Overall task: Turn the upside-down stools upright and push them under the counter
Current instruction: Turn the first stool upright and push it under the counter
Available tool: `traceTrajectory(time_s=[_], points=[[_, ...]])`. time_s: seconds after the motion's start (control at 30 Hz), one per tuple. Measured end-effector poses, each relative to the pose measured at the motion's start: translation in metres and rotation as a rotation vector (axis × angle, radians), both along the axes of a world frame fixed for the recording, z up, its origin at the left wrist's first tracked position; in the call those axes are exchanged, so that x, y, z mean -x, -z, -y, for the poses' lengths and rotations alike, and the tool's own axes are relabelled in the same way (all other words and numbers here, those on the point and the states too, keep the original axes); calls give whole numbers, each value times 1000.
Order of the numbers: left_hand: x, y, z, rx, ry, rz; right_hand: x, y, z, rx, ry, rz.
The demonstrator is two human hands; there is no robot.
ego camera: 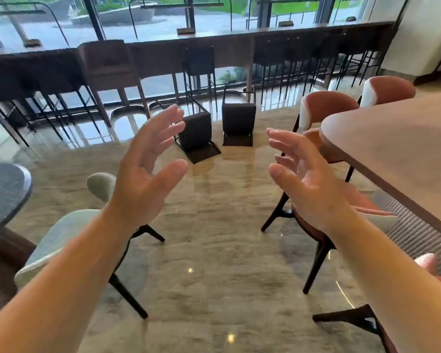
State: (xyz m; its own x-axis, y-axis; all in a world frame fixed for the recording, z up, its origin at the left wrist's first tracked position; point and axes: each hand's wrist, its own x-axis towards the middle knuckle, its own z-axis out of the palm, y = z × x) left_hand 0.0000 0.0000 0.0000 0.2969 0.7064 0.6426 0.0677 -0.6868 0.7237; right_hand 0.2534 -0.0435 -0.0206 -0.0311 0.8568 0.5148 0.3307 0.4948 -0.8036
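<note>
Dark stools: left stool (195, 132), right stool (238, 122) overturned on floor (214, 225) near counter (239, 36) | left hand (148, 171) spread wide, empty | right hand (303, 177) spread wide, empty

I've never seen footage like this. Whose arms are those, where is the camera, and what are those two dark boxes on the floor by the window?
There is no machine here. A person wears a wide-angle camera on the head, so you look forward and down along their own arms. The left hand and right hand are both open, raised in the air and holding nothing. The two dark boxes are bar stools turned over on the shiny floor: the left stool and the right stool, seats down and thin legs pointing up and away. Behind them runs a long counter along the window, with more stools already tucked under it. Nearer are a green chair and a wooden table.
</note>
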Motion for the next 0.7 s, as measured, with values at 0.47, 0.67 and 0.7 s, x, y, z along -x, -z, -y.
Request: traceTrajectory(time_s=[0.47,0.67,0.7], points=[[-108,29,-166,71,-57,-33,-115,39,-167,160,-2,-47],[-117,31,-259,59,-46,-1,-128,41,-261,137,-7,-12],[-117,32,-276,57,-41,-2,-129,42,-278,137,1,-5]])
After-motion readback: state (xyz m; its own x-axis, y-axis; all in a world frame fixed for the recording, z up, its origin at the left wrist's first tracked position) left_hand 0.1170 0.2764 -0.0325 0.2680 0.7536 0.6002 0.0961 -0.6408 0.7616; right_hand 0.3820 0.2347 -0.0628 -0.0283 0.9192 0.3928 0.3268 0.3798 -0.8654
